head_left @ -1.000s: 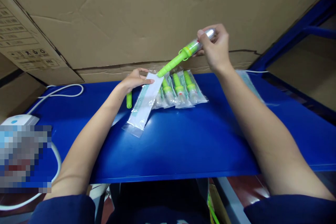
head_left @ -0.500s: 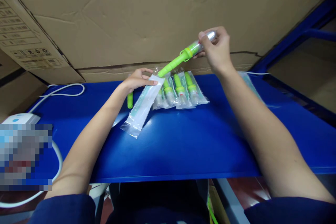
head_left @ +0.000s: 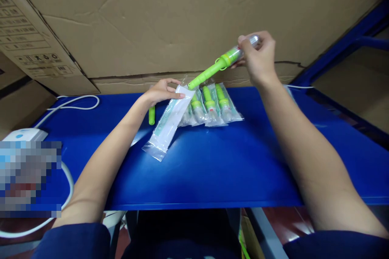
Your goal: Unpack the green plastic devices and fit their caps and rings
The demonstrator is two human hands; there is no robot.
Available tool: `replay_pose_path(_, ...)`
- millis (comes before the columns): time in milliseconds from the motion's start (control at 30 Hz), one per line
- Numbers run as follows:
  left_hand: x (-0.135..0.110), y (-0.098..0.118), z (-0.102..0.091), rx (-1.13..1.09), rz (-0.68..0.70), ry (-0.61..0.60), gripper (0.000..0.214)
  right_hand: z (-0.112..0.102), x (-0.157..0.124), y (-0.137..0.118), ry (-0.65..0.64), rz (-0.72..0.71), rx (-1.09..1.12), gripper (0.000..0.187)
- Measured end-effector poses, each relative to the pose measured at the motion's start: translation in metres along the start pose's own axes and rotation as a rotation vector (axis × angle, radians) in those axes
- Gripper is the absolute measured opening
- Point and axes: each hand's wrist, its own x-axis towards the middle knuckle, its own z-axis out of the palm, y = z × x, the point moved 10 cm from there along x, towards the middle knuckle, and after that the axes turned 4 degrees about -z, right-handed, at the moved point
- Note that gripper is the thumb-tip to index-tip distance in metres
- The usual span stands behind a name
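My left hand [head_left: 164, 92] pinches the upper end of a clear plastic bag [head_left: 172, 117] with a white paper insert; the bag slants down toward me. In my right hand [head_left: 258, 54] is a green-handled stick with a clear and silvery head [head_left: 212, 69], which may be a light wand. It is held by the head end, tilted, with its handle tip at the mouth of the bag. Behind the bag, several bagged green sticks [head_left: 223, 103] lie side by side. Part of another green handle [head_left: 152, 115] shows below my left hand.
A blue table [head_left: 206, 170] carries everything, with a large cardboard sheet [head_left: 182, 20] standing behind it. At the left are a white power strip [head_left: 26, 134] and a white cable [head_left: 79, 103]. A blue metal frame [head_left: 340, 44] rises at the right.
Both hands, the bag and the stick appear slightly farther right, partly because the whole view has shifted. The stick's tip stays at the bag's mouth, and both grips are unchanged.
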Motion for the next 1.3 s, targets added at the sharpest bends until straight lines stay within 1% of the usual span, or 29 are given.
replay_pose_path(133,-0.001,0.002,0.002,0.014,0.005,-0.012,0.071,0.005,-0.003,0.004,-0.006,0.042,0.021,0.037)
replay_pose_path(267,-0.002,0.005,0.003,0.030,0.014,-0.023,0.070,0.012,-0.005,0.008,-0.047,0.055,0.010,0.032)
replay_pose_path(433,-0.002,0.007,0.005,0.019,0.035,-0.034,0.072,0.011,-0.002,0.010,-0.029,0.040,0.004,0.036)
replay_pose_path(500,-0.002,0.007,0.005,0.025,0.037,-0.038,0.073,0.016,-0.004,0.011,-0.051,0.057,0.005,0.036)
replay_pose_path(633,-0.002,0.005,0.008,0.064,0.036,-0.067,0.074,0.032,-0.016,0.009,-0.160,0.104,0.010,0.031)
replay_pose_path(733,-0.001,0.007,0.011,0.033,0.055,-0.092,0.072,0.041,-0.025,0.007,-0.240,0.139,0.006,0.031)
replay_pose_path(833,-0.002,0.012,0.017,0.002,0.079,-0.122,0.066,0.052,-0.032,0.011,-0.341,0.163,-0.014,0.041)
replay_pose_path(900,-0.004,0.015,0.022,-0.020,0.095,-0.153,0.062,0.059,-0.036,0.014,-0.411,0.146,-0.028,0.050)
replay_pose_path(967,-0.007,0.016,0.029,-0.048,0.099,-0.203,0.065,0.067,-0.039,0.015,-0.467,0.113,-0.028,0.052)
replay_pose_path(1033,-0.008,0.016,0.034,-0.064,0.093,-0.237,0.074,0.073,-0.041,0.014,-0.506,0.096,-0.009,0.050)
replay_pose_path(1133,-0.008,0.015,0.033,-0.068,0.087,-0.206,0.081,0.084,-0.048,0.011,-0.569,0.131,0.042,0.043)
replay_pose_path(1200,-0.007,0.013,0.028,-0.069,0.079,-0.150,0.080,0.091,-0.055,0.007,-0.630,0.171,0.079,0.040)
replay_pose_path(1300,-0.006,0.012,0.021,-0.063,0.077,-0.082,0.076,0.096,-0.063,0.001,-0.693,0.184,0.111,0.042)
